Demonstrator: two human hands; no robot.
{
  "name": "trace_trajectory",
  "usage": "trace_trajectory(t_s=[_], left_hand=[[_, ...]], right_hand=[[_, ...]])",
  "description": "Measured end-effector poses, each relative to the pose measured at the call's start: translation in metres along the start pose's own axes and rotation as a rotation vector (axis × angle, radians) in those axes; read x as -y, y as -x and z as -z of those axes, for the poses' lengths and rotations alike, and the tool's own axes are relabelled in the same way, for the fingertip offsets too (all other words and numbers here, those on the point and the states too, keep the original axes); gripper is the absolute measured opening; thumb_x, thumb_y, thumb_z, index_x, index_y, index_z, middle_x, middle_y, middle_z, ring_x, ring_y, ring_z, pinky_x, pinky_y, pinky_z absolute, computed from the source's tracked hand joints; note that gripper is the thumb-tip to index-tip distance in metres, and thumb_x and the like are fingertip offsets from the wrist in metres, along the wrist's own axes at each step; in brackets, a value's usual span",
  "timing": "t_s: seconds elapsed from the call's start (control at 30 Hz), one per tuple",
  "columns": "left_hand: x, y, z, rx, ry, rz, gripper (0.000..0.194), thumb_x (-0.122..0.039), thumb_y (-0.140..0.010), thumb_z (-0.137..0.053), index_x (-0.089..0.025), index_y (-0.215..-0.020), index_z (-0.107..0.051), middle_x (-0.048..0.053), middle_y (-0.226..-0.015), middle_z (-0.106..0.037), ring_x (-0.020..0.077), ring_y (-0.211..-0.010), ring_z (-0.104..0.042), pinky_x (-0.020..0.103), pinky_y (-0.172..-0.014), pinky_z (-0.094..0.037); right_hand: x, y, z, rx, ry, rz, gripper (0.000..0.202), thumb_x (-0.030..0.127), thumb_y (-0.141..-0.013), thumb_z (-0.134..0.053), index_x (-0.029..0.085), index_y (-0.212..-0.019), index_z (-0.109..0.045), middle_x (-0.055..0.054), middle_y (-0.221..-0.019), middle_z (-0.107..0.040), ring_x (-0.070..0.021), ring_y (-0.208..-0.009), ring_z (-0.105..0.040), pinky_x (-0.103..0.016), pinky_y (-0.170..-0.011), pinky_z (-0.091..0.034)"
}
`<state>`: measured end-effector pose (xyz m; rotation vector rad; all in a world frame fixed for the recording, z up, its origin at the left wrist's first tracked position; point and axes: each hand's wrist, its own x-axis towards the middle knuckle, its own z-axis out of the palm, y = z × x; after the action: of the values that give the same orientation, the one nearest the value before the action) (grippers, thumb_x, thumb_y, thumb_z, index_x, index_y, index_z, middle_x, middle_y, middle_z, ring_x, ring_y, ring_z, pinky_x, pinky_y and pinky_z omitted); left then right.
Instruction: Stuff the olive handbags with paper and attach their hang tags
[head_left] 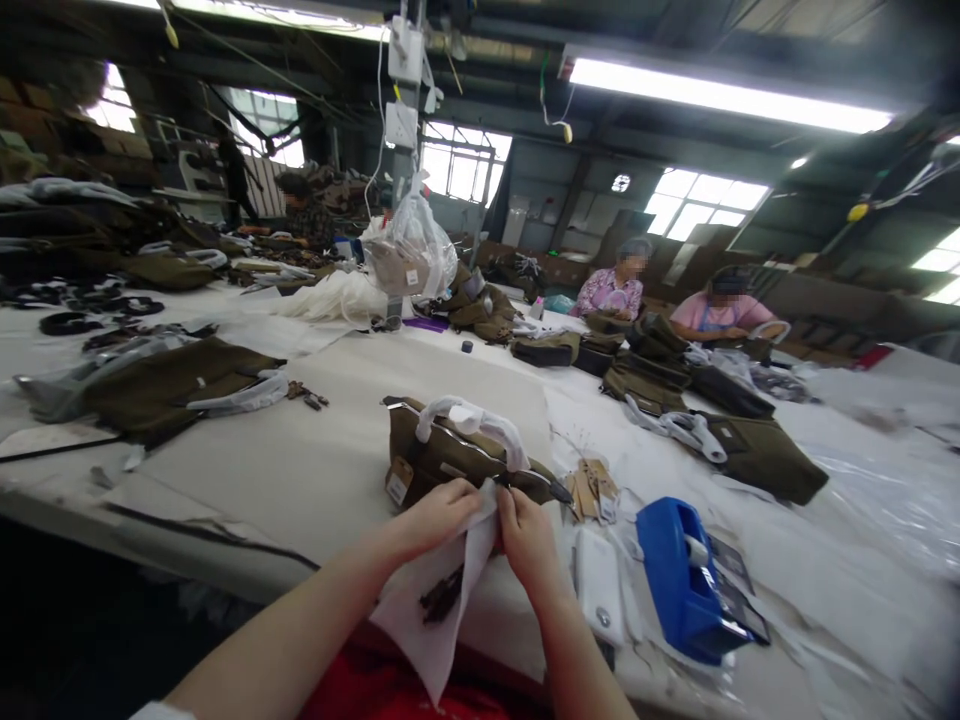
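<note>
An olive-brown handbag (450,455) stands on the table in front of me, its handle (480,425) wrapped in white material and a brown card tag (399,482) at its left end. My left hand (450,508) is closed, pinching the top of a thin white sheet (442,640) that hangs toward my lap. Close against the bag's near side, my right hand (527,535) has its thumb and fingers pressed together beside the sheet's upper edge; what they pinch is hidden. Small dark brown pieces (442,597) show at the sheet, too blurred to name.
To the right are a blue tape dispenser (679,590), a white flat case (598,585) and brown card tags (592,490). Another bag (180,385) lies left. More bags (757,450) lie right, where two people sit across the table. A post (401,180) rises behind.
</note>
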<state>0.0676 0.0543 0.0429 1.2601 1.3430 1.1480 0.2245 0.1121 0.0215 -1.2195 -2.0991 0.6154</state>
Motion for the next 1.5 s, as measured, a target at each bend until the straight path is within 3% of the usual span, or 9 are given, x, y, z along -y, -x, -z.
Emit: trace_trajectory(t_s=[0.17,0.3,0.53,0.7,0.83,0.97,1.17,1.37,1.5], left_hand=[[0.025,0.002,-0.013,0.198,0.624,0.317,0.056,-0.066,-0.07,-0.071,-0.012,-0.083,-0.069,0.008,-0.068,-0.067,0.0187,-0.059,-0.061,0.033,-0.063,-0.048],[0.038,-0.002,-0.028,0.007,0.521,0.221,0.054,-0.062,-0.065,-0.078,-0.011,-0.078,-0.066,0.003,-0.062,-0.063,0.0114,-0.054,-0.053,0.024,-0.057,-0.041],[0.042,-0.007,-0.016,0.053,0.291,0.158,0.057,-0.067,-0.069,-0.071,-0.011,-0.071,-0.067,0.006,-0.067,-0.067,0.0148,-0.059,-0.054,0.026,-0.059,-0.039],[0.043,-0.008,-0.014,0.045,0.181,0.217,0.062,-0.073,-0.069,-0.066,-0.011,-0.07,-0.069,0.003,-0.058,-0.061,0.0115,-0.05,-0.044,0.024,-0.051,-0.028],[0.043,-0.009,-0.019,0.004,0.176,0.241,0.064,-0.075,-0.065,-0.067,-0.011,-0.068,-0.069,0.001,-0.052,-0.055,0.0105,-0.048,-0.04,0.023,-0.049,-0.025],[0.042,-0.008,-0.021,-0.01,0.18,0.239,0.064,-0.076,-0.063,-0.068,-0.012,-0.068,-0.07,0.001,-0.054,-0.056,0.0115,-0.048,-0.041,0.023,-0.049,-0.025],[0.046,-0.012,-0.019,0.0,0.173,0.238,0.064,-0.074,-0.062,-0.07,-0.011,-0.07,-0.071,0.006,-0.064,-0.064,0.0141,-0.053,-0.048,0.024,-0.051,-0.031],[0.05,-0.013,-0.021,-0.004,0.212,0.25,0.059,-0.069,-0.064,-0.073,-0.011,-0.073,-0.071,0.007,-0.066,-0.066,0.012,-0.05,-0.047,0.023,-0.048,-0.03],[0.05,-0.014,-0.024,-0.053,0.233,0.261,0.06,-0.068,-0.063,-0.074,-0.01,-0.076,-0.071,0.007,-0.065,-0.068,0.0118,-0.048,-0.047,0.023,-0.047,-0.028]], right_hand=[[0.005,0.003,-0.009,-0.009,0.003,-0.08,0.05,0.051,-0.099,-0.028,0.022,-0.071,-0.058,-0.004,-0.065,-0.064,-0.0205,-0.061,-0.058,-0.03,-0.056,-0.03],[0.006,0.0,-0.009,-0.021,0.02,-0.109,0.05,0.048,-0.099,-0.031,0.021,-0.067,-0.058,-0.005,-0.066,-0.064,-0.0195,-0.064,-0.058,-0.029,-0.058,-0.029],[-0.004,0.025,0.023,0.039,-0.091,-0.095,0.044,0.047,-0.101,-0.033,0.021,-0.085,-0.065,0.003,-0.056,-0.061,-0.0122,-0.054,-0.058,-0.022,-0.056,-0.04],[-0.076,0.056,0.091,-0.34,0.062,-0.257,0.04,0.054,-0.092,-0.046,0.02,-0.092,-0.068,-0.001,-0.064,-0.066,-0.0159,-0.06,-0.061,-0.025,-0.063,-0.046],[-0.159,0.076,0.167,-0.665,0.189,-0.475,0.048,0.054,-0.085,-0.047,0.014,-0.101,-0.068,-0.017,-0.103,-0.069,-0.0276,-0.095,-0.061,-0.038,-0.086,-0.045],[-0.219,0.094,0.208,-0.597,0.11,-0.632,0.035,0.051,-0.072,-0.057,0.019,-0.069,-0.073,-0.011,-0.075,-0.071,-0.0269,-0.082,-0.064,-0.038,-0.077,-0.047],[-0.251,0.106,0.195,-0.54,-0.129,-0.644,0.044,0.056,-0.058,-0.069,0.015,-0.072,-0.076,-0.008,-0.071,-0.073,-0.0254,-0.075,-0.068,-0.035,-0.07,-0.052],[-0.241,0.127,0.187,-0.698,-0.179,-0.618,0.042,0.055,-0.064,-0.073,0.016,-0.081,-0.074,-0.008,-0.093,-0.074,-0.0258,-0.096,-0.065,-0.036,-0.089,-0.048],[-0.234,0.153,0.176,-0.679,-0.229,-0.712,0.045,0.057,-0.065,-0.071,0.015,-0.08,-0.072,-0.007,-0.074,-0.072,-0.0241,-0.075,-0.067,-0.035,-0.073,-0.053]])
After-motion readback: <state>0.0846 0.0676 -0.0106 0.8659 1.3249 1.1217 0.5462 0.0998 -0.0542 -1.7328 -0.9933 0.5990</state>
